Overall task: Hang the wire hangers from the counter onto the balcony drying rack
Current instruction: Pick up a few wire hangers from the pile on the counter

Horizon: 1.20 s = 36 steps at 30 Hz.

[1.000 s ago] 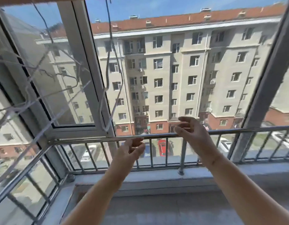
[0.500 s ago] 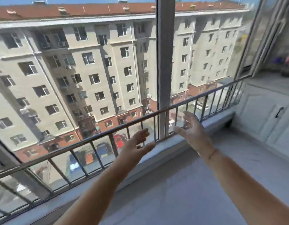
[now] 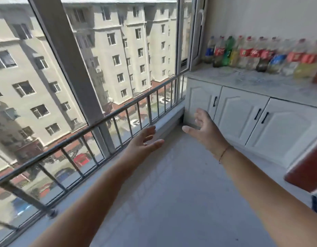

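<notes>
Wire hangers are not showing clearly: the counter (image 3: 261, 82), lying up and beyond the right fingertips, is coming through blurred, and the faint thin lines on its top cannot be told for hangers.

The left hand (image 3: 143, 142) is reaching forward and holding nothing, its fingers spreading wide and relaxed. The right hand (image 3: 204, 129) is reaching out the same way, fingers loosely apart and gripping nothing, its thumb pointing across toward the left fingers. The two hands are hanging apart, not touching.

A metal railing (image 3: 107, 120) is running just beyond and to the left of the left fingertips. White cabinet doors (image 3: 239, 116) are standing past the right fingers, under the counter. A row of plastic bottles (image 3: 261, 54) is standing at the counter's back, well above the right fingers. A thin cord (image 3: 224, 153) is circling the right wrist, behind the fingers. The pale floor (image 3: 172, 184) is lying below both sets of fingers.
</notes>
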### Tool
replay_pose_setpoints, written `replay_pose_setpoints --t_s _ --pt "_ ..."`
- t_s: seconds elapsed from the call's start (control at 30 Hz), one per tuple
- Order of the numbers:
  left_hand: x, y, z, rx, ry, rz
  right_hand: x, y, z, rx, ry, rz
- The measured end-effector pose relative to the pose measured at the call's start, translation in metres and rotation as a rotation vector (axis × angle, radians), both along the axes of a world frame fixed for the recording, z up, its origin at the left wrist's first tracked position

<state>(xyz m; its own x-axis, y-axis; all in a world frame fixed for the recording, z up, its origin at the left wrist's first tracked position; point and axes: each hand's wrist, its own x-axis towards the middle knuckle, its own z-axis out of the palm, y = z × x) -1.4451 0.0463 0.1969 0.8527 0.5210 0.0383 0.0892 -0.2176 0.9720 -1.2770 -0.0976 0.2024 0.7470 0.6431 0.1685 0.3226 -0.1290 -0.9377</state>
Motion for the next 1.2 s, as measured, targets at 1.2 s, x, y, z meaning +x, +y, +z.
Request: replay_pose_setpoints --t_s 1.2 --pt "0.765 -0.049 -0.033 -0.072 0.043 -0.56 0.62 -0.136 -0.045 0.071 0.176 -0.765"
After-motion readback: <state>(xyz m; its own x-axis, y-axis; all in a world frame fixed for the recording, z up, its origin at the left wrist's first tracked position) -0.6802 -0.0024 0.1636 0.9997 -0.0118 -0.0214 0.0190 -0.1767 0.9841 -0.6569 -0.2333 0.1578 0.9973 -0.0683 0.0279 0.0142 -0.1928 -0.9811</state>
